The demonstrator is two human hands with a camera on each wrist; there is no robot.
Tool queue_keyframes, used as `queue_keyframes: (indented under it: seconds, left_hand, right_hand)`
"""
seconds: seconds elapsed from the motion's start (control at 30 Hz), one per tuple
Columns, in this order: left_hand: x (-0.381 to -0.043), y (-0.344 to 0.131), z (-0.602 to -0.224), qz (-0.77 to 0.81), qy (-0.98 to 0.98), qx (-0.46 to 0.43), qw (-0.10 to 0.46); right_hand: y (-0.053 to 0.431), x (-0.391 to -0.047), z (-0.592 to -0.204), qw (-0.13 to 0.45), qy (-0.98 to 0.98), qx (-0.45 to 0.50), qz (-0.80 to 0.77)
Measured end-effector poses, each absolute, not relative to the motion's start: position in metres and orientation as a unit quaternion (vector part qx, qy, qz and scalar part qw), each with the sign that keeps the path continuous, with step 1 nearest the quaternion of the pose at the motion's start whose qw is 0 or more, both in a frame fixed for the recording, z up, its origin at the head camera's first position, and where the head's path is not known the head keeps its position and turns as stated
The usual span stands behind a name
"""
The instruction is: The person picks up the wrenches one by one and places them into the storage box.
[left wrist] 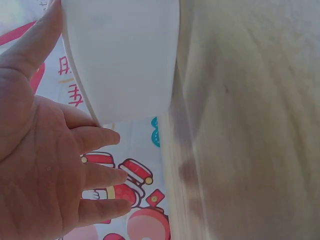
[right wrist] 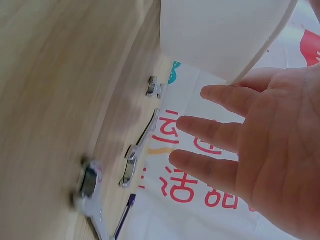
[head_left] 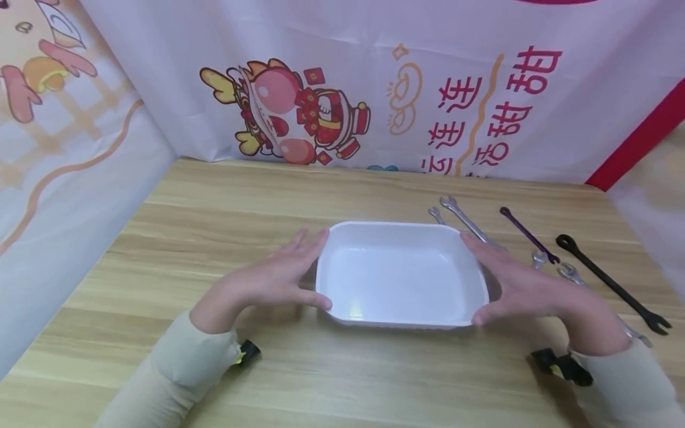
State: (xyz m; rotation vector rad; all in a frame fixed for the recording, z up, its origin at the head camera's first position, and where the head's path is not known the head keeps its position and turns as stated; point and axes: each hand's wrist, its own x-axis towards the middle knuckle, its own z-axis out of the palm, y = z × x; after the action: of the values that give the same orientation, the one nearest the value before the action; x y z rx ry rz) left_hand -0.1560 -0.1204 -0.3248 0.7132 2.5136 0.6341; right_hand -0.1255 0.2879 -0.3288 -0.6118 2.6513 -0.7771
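Observation:
A white rectangular plastic tray (head_left: 401, 279) with rounded corners faces up in the middle of the wooden table, with nothing in it. My left hand (head_left: 283, 276) holds its left end, thumb at the near corner and index finger by the far one. My right hand (head_left: 514, 279) holds the opposite end in the same way. In the left wrist view the other fingers (left wrist: 102, 175) stretch out straight beyond the tray's wall (left wrist: 122, 60). Likewise, the right wrist view shows three fingers (right wrist: 210, 132) extended, off the tray.
Several wrenches lie on the table (head_left: 176, 261) to the right, among them a long black one (head_left: 610, 279), a purple one (head_left: 530, 235) and a silver one (head_left: 465, 219) behind the right hand. A printed cloth (head_left: 342, 35) hangs along the back edge.

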Motion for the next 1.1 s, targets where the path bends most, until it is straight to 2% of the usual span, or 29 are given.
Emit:
queue_keyframes:
  seconds: [0.37, 0.7, 1.1]
  left_hand:
    - [-0.164, -0.130, -0.325, 0.244, 0.903, 0.248, 0.251]
    - [-0.176, -0.138, -0.322, 0.270, 0.892, 0.273, 0.237]
    - [-0.195, -0.154, -0.319, 0.290, 0.887, 0.257, 0.252]
  right_hand:
    - [0.278, -0.131, -0.332, 0.164, 0.926, -0.203, -0.272]
    - [0.267, -0.145, -0.328, 0.176, 0.931, -0.194, -0.256]
    - [0.252, -0.166, -0.331, 0.174, 0.922, -0.208, -0.276]
